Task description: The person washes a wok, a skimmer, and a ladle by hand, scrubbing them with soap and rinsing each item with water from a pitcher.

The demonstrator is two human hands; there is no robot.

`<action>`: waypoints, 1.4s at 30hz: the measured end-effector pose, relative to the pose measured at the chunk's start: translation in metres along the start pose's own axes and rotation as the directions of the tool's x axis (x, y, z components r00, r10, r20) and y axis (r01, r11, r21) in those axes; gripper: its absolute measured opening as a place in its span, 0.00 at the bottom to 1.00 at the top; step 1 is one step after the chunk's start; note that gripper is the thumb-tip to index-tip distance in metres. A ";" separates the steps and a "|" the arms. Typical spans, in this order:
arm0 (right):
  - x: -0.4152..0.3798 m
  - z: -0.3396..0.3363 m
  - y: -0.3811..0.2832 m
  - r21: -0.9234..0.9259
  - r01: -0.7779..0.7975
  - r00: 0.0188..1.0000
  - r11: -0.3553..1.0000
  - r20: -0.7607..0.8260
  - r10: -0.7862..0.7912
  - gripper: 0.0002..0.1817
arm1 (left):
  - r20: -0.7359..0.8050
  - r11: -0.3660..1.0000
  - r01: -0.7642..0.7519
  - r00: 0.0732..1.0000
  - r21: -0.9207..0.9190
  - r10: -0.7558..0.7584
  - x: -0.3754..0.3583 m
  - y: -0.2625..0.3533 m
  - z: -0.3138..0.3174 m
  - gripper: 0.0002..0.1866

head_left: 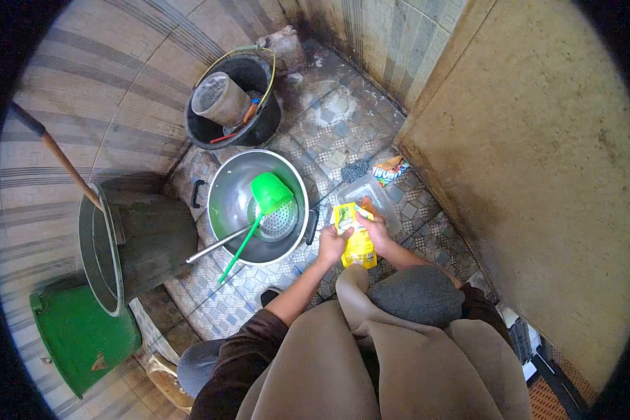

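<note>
Both of my hands are on a yellow pouch (357,246) with printing on it, held upright in front of my knees. My left hand (334,243) grips its left side, and my right hand (376,232) has the upper right side, near the top edge. Just beyond the pouch, a clear plastic tub (366,190) sits on the floor, partly hidden by the pouch and my right hand. To the left stands a large metal pot (224,183). A green plastic dipper (269,190) and a perforated metal skimmer (278,222) lie in it, their handles over the rim.
A black bucket (271,115) holding a grey container (218,96) stands behind the pot. At left are a big dark tub (157,241) and a green bin (84,336). A colourful wrapper (390,170) lies by the stained board (532,161) on the right.
</note>
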State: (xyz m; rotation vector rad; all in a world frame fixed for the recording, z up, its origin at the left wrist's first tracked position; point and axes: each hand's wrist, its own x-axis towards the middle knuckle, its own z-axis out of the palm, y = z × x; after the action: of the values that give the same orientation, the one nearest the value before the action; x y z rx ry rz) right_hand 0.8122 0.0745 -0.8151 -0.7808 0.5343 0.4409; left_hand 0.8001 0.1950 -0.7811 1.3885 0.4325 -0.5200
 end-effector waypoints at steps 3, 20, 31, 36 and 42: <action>-0.003 0.001 -0.005 0.061 -0.119 0.993 0.991 -0.008 0.120 0.12 | -0.001 1.000 0.002 1.000 -0.009 -0.002 -0.002 -0.001 0.000 0.08; -0.086 -0.032 -0.120 -0.940 0.340 0.720 0.006 0.256 -0.645 0.10 | 0.270 0.810 -0.275 0.951 0.517 0.151 -0.032 0.152 -0.123 0.14; -0.039 -0.109 -0.119 -0.936 0.266 0.700 -0.230 0.352 -0.622 0.23 | -0.522 0.672 -0.471 0.423 0.572 0.741 -0.187 0.269 -0.350 0.08; -0.062 0.060 -0.193 -0.915 0.377 0.797 -0.145 0.400 -0.452 0.18 | -0.749 0.748 0.086 0.180 0.658 0.637 -0.211 0.239 -0.494 0.11; -0.076 0.281 -0.163 -0.716 0.620 0.712 -0.321 0.685 -0.152 0.14 | -0.660 0.144 0.680 0.733 0.719 -0.164 -0.157 0.196 -0.574 0.22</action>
State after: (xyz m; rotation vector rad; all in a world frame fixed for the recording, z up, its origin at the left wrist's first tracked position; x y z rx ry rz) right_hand 0.9235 0.1694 -0.5152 -2.3644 -0.7297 0.1755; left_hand 0.7944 0.7976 -0.6113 2.6608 1.0554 -1.0889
